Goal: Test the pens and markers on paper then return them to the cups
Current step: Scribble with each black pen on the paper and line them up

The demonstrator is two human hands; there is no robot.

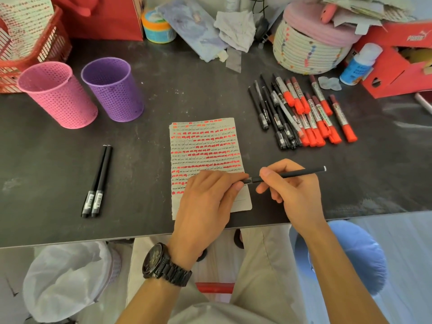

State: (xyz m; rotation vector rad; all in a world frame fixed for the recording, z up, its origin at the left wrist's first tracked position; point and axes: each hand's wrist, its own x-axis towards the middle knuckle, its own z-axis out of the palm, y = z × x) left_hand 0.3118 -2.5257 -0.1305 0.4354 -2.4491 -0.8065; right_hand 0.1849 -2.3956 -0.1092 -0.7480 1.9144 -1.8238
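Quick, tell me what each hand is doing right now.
Left hand: pinches one end of the pen.
Right hand: grips the same pen by its barrel.

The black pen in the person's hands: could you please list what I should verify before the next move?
1. Grip on the slim black pen: the right hand holds the barrel, the left hand pinches the other end: ok.
2. Cap off: cannot tell, the left fingers cover that end.
3. Free space on the grey lined sheet of paper: bare lines near its bottom edge: ok.
4. Sheet flat on the dark table: ok.
5. Pink perforated cup and purple perforated cup upright, mouths open: ok.
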